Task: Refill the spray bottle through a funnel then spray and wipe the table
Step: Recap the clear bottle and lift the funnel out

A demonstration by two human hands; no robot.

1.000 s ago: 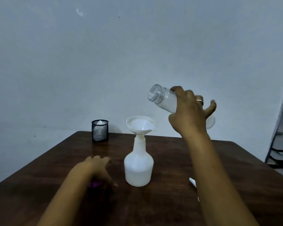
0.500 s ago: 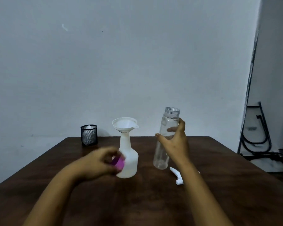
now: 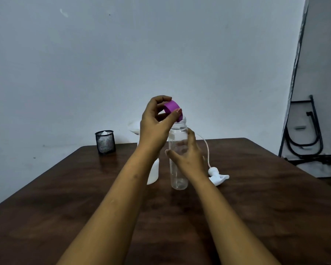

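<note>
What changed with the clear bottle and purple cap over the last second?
The right hand tipped the clear bottle back upright and set it on the table. The left hand picked up the purple cap and raised it to the bottle's mouth. Funnel, mesh cup unmoved.

The table (image 3: 256, 207) is a dark brown wooden surface with visible grain, set against a pale wall. A black mesh cup (image 3: 105, 141) stands upright at the far left corner. A white spray bottle (image 3: 153, 174) stands near the centre, largely hidden. Just beside it, to the right, stands a clear bottle (image 3: 178, 169). A white spray head (image 3: 217, 175) lies further right.
</note>
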